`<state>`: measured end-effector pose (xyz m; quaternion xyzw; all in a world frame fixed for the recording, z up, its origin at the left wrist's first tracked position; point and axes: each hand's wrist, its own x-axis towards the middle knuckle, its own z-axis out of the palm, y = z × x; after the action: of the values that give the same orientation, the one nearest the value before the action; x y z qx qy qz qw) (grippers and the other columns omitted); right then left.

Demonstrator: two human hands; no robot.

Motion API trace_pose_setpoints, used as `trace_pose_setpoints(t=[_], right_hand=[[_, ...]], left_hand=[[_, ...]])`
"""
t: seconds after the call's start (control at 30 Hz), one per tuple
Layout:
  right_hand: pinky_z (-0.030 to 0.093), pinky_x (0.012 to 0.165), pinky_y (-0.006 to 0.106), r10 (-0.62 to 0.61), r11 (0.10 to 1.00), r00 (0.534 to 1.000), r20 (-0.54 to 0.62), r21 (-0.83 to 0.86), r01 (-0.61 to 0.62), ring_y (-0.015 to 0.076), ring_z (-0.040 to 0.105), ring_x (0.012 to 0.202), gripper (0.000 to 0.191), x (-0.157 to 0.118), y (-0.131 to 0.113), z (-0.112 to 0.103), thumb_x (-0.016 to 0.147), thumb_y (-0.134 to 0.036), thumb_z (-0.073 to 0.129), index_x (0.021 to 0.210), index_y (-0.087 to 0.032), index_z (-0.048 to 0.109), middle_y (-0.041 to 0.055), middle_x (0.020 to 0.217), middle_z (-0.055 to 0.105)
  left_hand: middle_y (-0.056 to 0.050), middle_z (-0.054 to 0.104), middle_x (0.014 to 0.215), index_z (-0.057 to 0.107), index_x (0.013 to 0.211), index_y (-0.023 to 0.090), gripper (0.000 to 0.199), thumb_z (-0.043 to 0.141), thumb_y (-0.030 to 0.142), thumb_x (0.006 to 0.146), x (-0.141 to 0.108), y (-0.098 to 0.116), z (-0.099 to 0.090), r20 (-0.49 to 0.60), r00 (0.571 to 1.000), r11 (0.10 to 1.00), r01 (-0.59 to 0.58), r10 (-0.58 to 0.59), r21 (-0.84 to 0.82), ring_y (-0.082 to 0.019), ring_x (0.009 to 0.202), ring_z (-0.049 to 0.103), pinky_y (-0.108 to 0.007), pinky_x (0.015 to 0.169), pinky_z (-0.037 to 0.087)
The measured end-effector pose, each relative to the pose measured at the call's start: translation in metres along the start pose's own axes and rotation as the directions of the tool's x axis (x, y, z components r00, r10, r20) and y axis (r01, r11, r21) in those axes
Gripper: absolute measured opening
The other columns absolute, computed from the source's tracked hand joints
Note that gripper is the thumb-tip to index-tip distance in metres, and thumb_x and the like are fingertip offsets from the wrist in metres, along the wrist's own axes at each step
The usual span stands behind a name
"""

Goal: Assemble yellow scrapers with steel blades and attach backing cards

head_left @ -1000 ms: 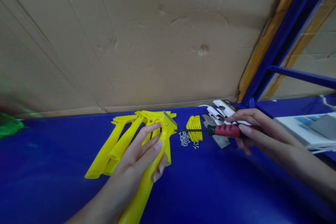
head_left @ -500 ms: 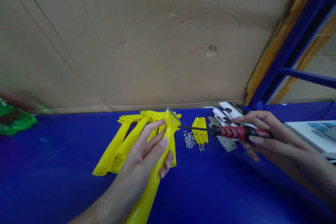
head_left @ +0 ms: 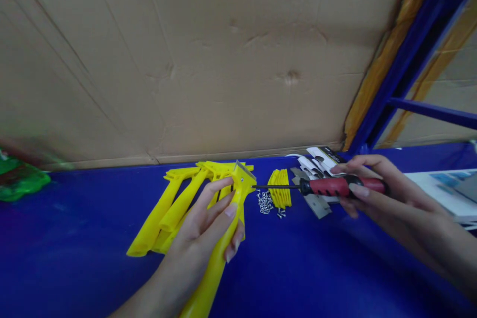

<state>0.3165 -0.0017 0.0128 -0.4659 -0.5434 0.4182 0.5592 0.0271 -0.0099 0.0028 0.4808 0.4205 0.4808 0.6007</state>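
My left hand [head_left: 203, 223] is shut around a yellow plastic scraper handle [head_left: 219, 253], whose head with a metal blade [head_left: 241, 170] points away from me. My right hand [head_left: 367, 191] grips a screwdriver with a red and black handle [head_left: 337, 186]. Its thin black shaft reaches left, and the tip sits right by the scraper head. I cannot tell whether they touch. Several more yellow scraper handles [head_left: 164, 213] lie in a pile under my left hand. Between my hands are yellow ribbed plastic pieces [head_left: 279, 189], a heap of small screws [head_left: 264, 202] and metal blades [head_left: 315, 206].
The work surface is a blue table [head_left: 74, 238], backed by a cardboard wall [head_left: 186, 59] and a blue frame [head_left: 410, 49]. White card packaging [head_left: 316, 159] stands at the back, a white box [head_left: 439, 191] lies at the right, and a green bag [head_left: 18, 181] at the left.
The view has shifted slightly. Both hands keep the same holds, and the screwdriver tip stays close to the scraper head.
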Motion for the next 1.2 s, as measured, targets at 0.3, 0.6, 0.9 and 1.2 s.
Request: trace_pose_setpoints(t=[0.3, 0.6, 0.9, 1.2], right_hand=[[0.047, 0.042, 0.025, 0.018, 0.991, 1.0, 0.001, -0.131, -0.018, 0.0162, 0.06, 0.049, 0.043, 0.004, 0.004, -0.003, 0.089, -0.065, 0.07, 0.1, -0.023, 0.066, 0.0009, 0.07, 0.068], [0.033, 0.036, 0.022, -0.028, 0.972, 1.0, -0.009, -0.235, 0.025, 0.0111, 0.042, 0.037, 0.044, 0.004, 0.006, 0.0, 0.091, -0.068, 0.067, 0.093, -0.024, 0.06, -0.0073, 0.048, 0.051], [0.054, 0.053, 0.026, -0.083, 0.991, 0.993, 0.087, -0.1, 0.092, 0.0152, 0.064, 0.055, 0.035, 0.004, 0.007, -0.007, 0.09, -0.054, 0.076, 0.105, -0.025, 0.063, -0.0017, 0.067, 0.069], [0.058, 0.059, 0.027, -0.008, 0.995, 0.995, 0.1, -0.1, 0.018, 0.0177, 0.07, 0.07, 0.042, 0.002, 0.002, -0.005, 0.087, -0.051, 0.08, 0.117, -0.026, 0.064, 0.0032, 0.092, 0.076]], left_hand=[[0.004, 0.062, 0.059, 0.049, 0.133, 0.024, 0.059, 0.079, 0.048, 0.088, -0.003, 0.003, 0.005, -0.029, 0.999, 0.999, -0.023, 0.024, 0.035, -0.012, 0.047, 0.048, -0.024, 0.048, 0.033], [0.005, 0.059, 0.063, 0.051, 0.135, 0.022, 0.061, 0.082, 0.046, 0.088, 0.003, -0.004, -0.003, 0.013, 1.0, 0.996, -0.025, 0.024, 0.083, -0.011, 0.048, 0.048, -0.025, 0.049, 0.038], [0.007, 0.057, 0.058, 0.049, 0.136, 0.025, 0.053, 0.077, 0.042, 0.094, 0.004, -0.002, -0.011, 0.056, 0.998, 1.0, -0.029, 0.028, 0.007, -0.01, 0.047, 0.047, -0.024, 0.05, 0.033], [0.007, 0.057, 0.059, 0.043, 0.144, 0.023, 0.064, 0.078, 0.043, 0.093, 0.004, -0.006, -0.013, 0.052, 0.999, 1.0, 0.0, -0.001, 0.011, -0.011, 0.049, 0.049, -0.025, 0.052, 0.034]])
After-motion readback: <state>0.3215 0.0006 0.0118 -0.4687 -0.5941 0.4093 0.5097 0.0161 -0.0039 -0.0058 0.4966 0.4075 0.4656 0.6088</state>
